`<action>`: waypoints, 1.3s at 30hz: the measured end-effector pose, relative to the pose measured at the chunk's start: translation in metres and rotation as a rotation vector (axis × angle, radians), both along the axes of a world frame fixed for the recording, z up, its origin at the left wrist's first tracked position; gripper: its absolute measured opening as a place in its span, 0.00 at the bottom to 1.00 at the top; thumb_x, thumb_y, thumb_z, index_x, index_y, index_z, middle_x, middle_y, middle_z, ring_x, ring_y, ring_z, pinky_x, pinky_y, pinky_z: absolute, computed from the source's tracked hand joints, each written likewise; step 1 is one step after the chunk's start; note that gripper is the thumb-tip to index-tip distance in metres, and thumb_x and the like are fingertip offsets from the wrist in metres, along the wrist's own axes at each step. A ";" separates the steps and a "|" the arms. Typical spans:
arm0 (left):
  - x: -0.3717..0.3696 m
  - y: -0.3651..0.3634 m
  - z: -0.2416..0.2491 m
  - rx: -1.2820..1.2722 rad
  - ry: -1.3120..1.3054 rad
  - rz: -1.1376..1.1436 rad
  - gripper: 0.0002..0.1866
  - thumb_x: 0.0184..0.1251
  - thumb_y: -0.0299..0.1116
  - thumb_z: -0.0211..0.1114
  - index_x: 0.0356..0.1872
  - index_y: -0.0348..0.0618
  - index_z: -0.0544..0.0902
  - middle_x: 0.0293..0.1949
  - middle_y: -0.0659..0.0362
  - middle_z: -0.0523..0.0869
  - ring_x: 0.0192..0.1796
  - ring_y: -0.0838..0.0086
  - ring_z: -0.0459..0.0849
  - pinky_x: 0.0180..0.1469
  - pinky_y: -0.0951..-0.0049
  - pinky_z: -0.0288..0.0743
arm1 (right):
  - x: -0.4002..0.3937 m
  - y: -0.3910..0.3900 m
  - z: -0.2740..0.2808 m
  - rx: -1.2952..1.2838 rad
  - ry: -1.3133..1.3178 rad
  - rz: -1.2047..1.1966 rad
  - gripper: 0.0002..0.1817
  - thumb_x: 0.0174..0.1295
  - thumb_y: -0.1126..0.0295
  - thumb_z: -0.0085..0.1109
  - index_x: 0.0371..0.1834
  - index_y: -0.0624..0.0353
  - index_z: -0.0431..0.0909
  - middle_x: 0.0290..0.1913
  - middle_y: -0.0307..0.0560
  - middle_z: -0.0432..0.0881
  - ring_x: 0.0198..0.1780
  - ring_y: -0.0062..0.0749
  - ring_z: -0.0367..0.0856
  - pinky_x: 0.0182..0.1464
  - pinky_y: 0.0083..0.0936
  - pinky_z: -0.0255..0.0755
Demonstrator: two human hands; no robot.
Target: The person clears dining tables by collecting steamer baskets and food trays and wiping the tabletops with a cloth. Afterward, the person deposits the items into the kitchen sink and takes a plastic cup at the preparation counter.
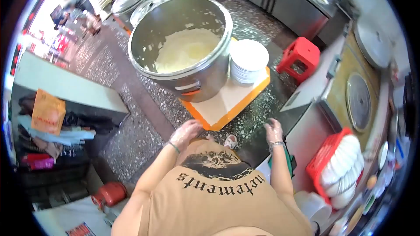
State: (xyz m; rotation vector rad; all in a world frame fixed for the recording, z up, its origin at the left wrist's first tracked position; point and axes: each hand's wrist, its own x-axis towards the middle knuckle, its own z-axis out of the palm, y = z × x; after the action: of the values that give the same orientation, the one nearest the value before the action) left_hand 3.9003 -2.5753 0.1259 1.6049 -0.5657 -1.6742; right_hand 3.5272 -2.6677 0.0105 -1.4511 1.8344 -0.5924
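Both my hands wear clear plastic gloves and hang at my sides at waist height. My left hand has loosely bent fingers and holds nothing visible; it is just short of the orange-edged board. Out to the other side, my right hand is raised with its fingers apart, touching nothing I can see. A large steel pot stands on the board in front of me, holding a white, rice-like food, with bits stuck to its inner wall. Beside the pot is a stack of white plates or bowls.
A red plastic stool stands to the right of the board. Nearer on that side, a red basket of white dishes rests by a counter with a round lid. At left are a cluttered shelf and a red gas cylinder.
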 end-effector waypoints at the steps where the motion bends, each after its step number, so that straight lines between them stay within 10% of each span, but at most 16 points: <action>1: -0.004 -0.013 0.006 -0.016 0.207 0.074 0.25 0.71 0.47 0.50 0.62 0.42 0.68 0.59 0.51 0.75 0.63 0.66 0.71 0.63 0.64 0.64 | 0.010 -0.015 -0.002 0.150 0.028 0.140 0.25 0.53 0.59 0.59 0.54 0.59 0.75 0.52 0.60 0.76 0.55 0.47 0.75 0.58 0.36 0.68; 4: -0.010 -0.080 0.042 -0.115 1.036 0.251 0.36 0.69 0.62 0.41 0.67 0.46 0.63 0.68 0.47 0.64 0.70 0.59 0.61 0.68 0.50 0.56 | 0.051 -0.077 -0.019 0.125 0.133 0.430 0.28 0.53 0.58 0.59 0.56 0.62 0.74 0.57 0.60 0.74 0.60 0.50 0.71 0.63 0.37 0.64; 8: -0.015 -0.128 0.064 -0.181 1.159 0.215 0.41 0.65 0.68 0.37 0.71 0.50 0.56 0.73 0.49 0.50 0.74 0.54 0.50 0.68 0.39 0.51 | 0.074 -0.116 0.002 0.099 0.099 0.384 0.27 0.51 0.60 0.62 0.54 0.63 0.75 0.55 0.59 0.76 0.58 0.49 0.73 0.60 0.36 0.67; 15: -0.050 -0.242 0.039 -0.144 0.520 -0.089 0.41 0.67 0.64 0.38 0.74 0.50 0.46 0.73 0.52 0.52 0.73 0.57 0.53 0.71 0.49 0.51 | -0.080 -0.206 -0.034 0.419 0.400 0.280 0.21 0.51 0.59 0.57 0.45 0.61 0.80 0.47 0.61 0.80 0.52 0.53 0.77 0.56 0.39 0.71; 18: -0.070 -0.298 0.033 -0.079 0.562 0.031 0.31 0.74 0.46 0.39 0.72 0.43 0.49 0.69 0.47 0.60 0.70 0.58 0.60 0.70 0.57 0.57 | -0.120 -0.246 -0.037 0.539 0.419 0.331 0.19 0.51 0.59 0.58 0.43 0.58 0.82 0.46 0.58 0.81 0.50 0.51 0.79 0.54 0.39 0.72; 26: -0.236 -0.469 0.007 -0.215 0.464 0.244 0.37 0.63 0.48 0.59 0.69 0.42 0.58 0.64 0.48 0.66 0.64 0.58 0.67 0.66 0.55 0.61 | -0.193 -0.463 -0.088 0.377 0.197 0.734 0.16 0.55 0.61 0.53 0.40 0.59 0.79 0.43 0.58 0.82 0.45 0.52 0.80 0.50 0.41 0.73; 32: -0.340 -0.623 0.052 -0.182 0.418 0.003 0.37 0.62 0.46 0.62 0.68 0.42 0.59 0.64 0.48 0.67 0.65 0.58 0.67 0.66 0.56 0.61 | -0.211 -0.621 0.070 0.157 -0.640 0.405 0.15 0.62 0.70 0.56 0.51 0.62 0.76 0.44 0.49 0.82 0.45 0.31 0.81 0.50 0.26 0.73; 39: -0.356 -0.720 0.048 -0.241 0.408 0.089 0.35 0.62 0.46 0.63 0.66 0.42 0.62 0.61 0.49 0.70 0.62 0.60 0.71 0.65 0.58 0.63 | -0.244 -0.713 0.118 0.164 -0.770 0.422 0.16 0.63 0.71 0.56 0.53 0.62 0.74 0.47 0.44 0.80 0.46 0.20 0.78 0.50 0.22 0.74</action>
State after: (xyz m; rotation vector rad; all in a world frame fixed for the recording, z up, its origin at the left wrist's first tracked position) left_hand 3.5440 -3.2952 0.1737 1.0639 -0.4580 -1.7301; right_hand 3.2833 -3.3804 0.1281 -1.2098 0.9247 -0.6450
